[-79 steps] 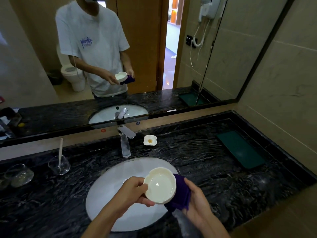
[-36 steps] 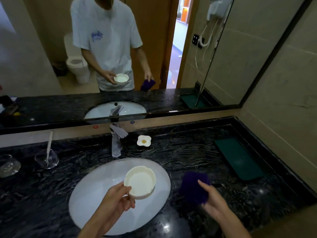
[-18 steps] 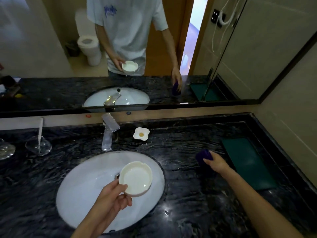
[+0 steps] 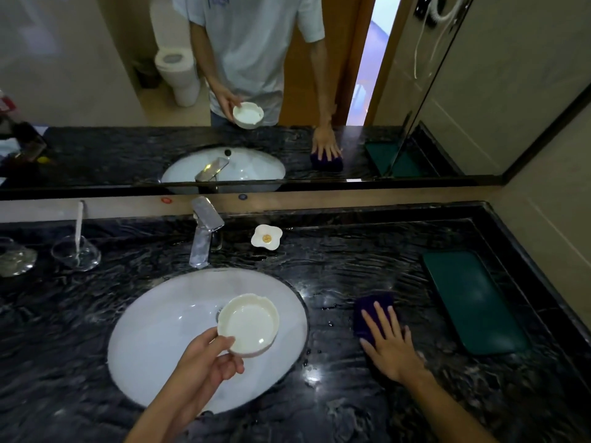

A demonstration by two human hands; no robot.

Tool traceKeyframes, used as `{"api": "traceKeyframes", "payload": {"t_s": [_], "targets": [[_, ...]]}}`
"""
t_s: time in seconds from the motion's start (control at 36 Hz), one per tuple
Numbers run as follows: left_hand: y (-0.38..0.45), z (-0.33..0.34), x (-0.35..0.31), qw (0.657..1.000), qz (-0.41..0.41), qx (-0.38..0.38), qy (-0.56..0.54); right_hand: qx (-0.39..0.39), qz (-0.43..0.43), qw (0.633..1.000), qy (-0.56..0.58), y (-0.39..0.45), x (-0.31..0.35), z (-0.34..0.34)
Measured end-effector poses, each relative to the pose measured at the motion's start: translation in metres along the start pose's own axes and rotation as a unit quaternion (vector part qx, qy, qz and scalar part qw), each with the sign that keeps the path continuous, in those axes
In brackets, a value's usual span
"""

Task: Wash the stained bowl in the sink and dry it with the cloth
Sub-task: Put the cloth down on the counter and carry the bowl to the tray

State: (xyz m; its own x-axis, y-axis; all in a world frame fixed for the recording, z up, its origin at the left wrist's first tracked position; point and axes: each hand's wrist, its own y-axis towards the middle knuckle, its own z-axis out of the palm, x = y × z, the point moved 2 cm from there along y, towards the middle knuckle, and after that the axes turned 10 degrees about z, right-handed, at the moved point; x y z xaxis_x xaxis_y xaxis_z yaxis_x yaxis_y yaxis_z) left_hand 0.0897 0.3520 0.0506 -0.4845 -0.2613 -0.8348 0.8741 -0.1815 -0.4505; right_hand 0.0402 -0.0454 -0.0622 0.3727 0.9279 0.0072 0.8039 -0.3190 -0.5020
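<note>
My left hand (image 4: pixel 204 362) grips a small cream bowl (image 4: pixel 248 324) by its near rim and holds it over the white oval sink (image 4: pixel 153 340). The bowl's inside looks clean and shiny. A dark purple cloth (image 4: pixel 371 310) lies on the black marble counter (image 4: pixel 351 263) right of the sink. My right hand (image 4: pixel 388 342) rests flat on the cloth with its fingers spread, covering its near part.
A chrome tap (image 4: pixel 204 231) stands behind the sink, with a small flower-shaped dish (image 4: pixel 266 237) beside it. A green tray (image 4: pixel 470 298) lies at the right. Glass cups (image 4: pixel 75 254) sit at the left. A wall mirror (image 4: pixel 224 91) runs along the back.
The cloth left the bowl and went right onto the counter. My right hand, which clutched it, now lies flat on it. The bowl stayed in my left hand over the sink.
</note>
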Motion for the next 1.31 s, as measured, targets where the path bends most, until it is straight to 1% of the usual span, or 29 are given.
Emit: {"api": "traceKeyframes", "payload": {"t_s": [0.17,0.25,0.31,0.36,0.47,0.58,0.64,0.75,0.78,0.83,0.89,0.97,1.14,1.31], "targets": [[-0.006,0.006,-0.006,1.000,0.007,0.009,0.013,0.100,-0.014,0.994,-0.050,0.008,0.000,-0.023],[-0.010,0.006,-0.009,1.000,0.013,0.020,0.011,0.144,-0.014,0.988,-0.045,0.005,0.001,-0.046],[-0.012,0.005,-0.013,0.999,0.018,0.028,0.011,0.157,-0.007,0.988,0.000,0.001,0.004,-0.062],[-0.014,0.004,-0.018,0.999,0.024,0.035,0.016,0.151,0.006,0.985,0.079,-0.005,0.007,-0.078],[-0.018,0.006,-0.029,0.998,0.041,0.050,0.029,0.076,0.000,0.969,0.233,-0.022,0.025,-0.111],[-0.025,0.012,-0.039,0.995,0.055,0.071,0.053,0.014,-0.030,0.932,0.360,-0.053,0.056,-0.144],[-0.029,0.017,-0.043,0.993,0.062,0.079,0.064,0.012,-0.046,0.898,0.438,-0.073,0.078,-0.156],[-0.035,0.027,-0.051,0.991,0.065,0.100,0.063,0.093,-0.082,0.805,0.581,-0.116,0.123,-0.164],[-0.037,0.029,-0.053,0.990,0.066,0.108,0.059,0.114,-0.093,0.787,0.600,-0.126,0.132,-0.164],[-0.040,0.032,-0.056,0.988,0.069,0.123,0.058,0.148,-0.112,0.763,0.620,-0.145,0.146,-0.163],[-0.042,0.035,-0.059,0.987,0.070,0.132,0.059,0.161,-0.134,0.750,0.627,-0.157,0.155,-0.161],[-0.045,0.035,-0.062,0.985,0.073,0.147,0.059,0.142,-0.155,0.740,0.639,-0.167,0.161,-0.158],[-0.046,0.032,-0.063,0.979,0.061,0.181,0.067,0.132,-0.121,0.698,0.693,-0.182,0.160,-0.146],[-0.040,0.052,-0.061,0.962,0.038,0.258,0.077,0.068,-0.068,0.665,0.741,-0.197,0.143,-0.135]]}}
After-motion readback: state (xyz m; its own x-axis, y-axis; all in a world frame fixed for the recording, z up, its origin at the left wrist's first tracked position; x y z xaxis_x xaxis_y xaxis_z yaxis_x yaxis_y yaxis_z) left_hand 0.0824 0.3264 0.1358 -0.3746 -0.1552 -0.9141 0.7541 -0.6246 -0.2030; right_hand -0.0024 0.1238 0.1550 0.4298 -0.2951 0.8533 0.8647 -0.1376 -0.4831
